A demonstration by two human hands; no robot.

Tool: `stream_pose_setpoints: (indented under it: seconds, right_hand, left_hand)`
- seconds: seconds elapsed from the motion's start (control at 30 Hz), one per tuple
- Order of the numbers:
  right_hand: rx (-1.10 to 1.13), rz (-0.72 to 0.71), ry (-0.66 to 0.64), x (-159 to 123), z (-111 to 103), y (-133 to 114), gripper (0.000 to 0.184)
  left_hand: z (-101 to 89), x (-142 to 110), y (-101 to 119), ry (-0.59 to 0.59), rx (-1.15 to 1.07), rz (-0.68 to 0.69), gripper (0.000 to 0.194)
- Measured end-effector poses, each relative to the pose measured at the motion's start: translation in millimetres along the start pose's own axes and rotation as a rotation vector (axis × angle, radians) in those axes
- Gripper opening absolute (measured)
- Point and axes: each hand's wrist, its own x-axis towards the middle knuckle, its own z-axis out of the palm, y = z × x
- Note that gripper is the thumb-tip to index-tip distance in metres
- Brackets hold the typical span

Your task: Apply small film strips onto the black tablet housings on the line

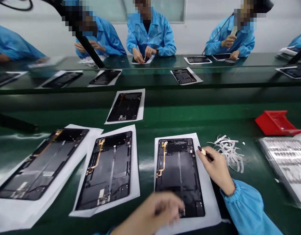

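The right hand [215,166] pinches a small tool [203,151] by the panel [173,173] on white paper [210,205], the left hand [160,209], too blurry to tell if it holds anything, is over the near end, and this likely panel-work step next needs a steady touch.

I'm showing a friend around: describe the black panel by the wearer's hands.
On the green table, find the three nearest black panels. Take the rightmost panel, left of the loose white strips. Unlike its neighbours, it has the left hand over its near end and the right hand beside it.
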Motion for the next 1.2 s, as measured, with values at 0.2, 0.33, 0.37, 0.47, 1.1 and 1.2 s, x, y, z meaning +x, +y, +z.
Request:
stream_pose_setpoints:
  seconds: [0.2,0.33,0.37,0.47,1.1,1.2]
  right_hand:
    - [0.148,0.062,0.105,2.7,4.2,6.6,0.039]
    - [0.324,0.160,0.106,-0.4,7.4,6.5,0.046]
    - [0.377,0.189,0.083,-1.1,8.8,5.9,0.046]
    - [0.485,0.213,0.042,-2.4,14.3,5.1,0.039]
    - [0.531,0.295,0.187,2.3,23.6,12.3,0.027]
    - [0.503,0.272,0.176,2.8,23.4,10.8,0.022]
  left_hand:
    - [-23.5,126.5,22.4,0.368,0.590,0.481,0.032]
    - [-16.7,152.7,11.0,0.333,0.597,0.527,0.021]
    - [-15.7,152.6,8.9,0.334,0.595,0.534,0.017]
    - [-16.4,147.1,6.2,0.367,0.595,0.531,0.008]
    - [-16.8,139.6,-2.2,0.431,0.697,0.466,0.010]
    - [-15.9,139.7,-0.9,0.441,0.702,0.459,0.010]
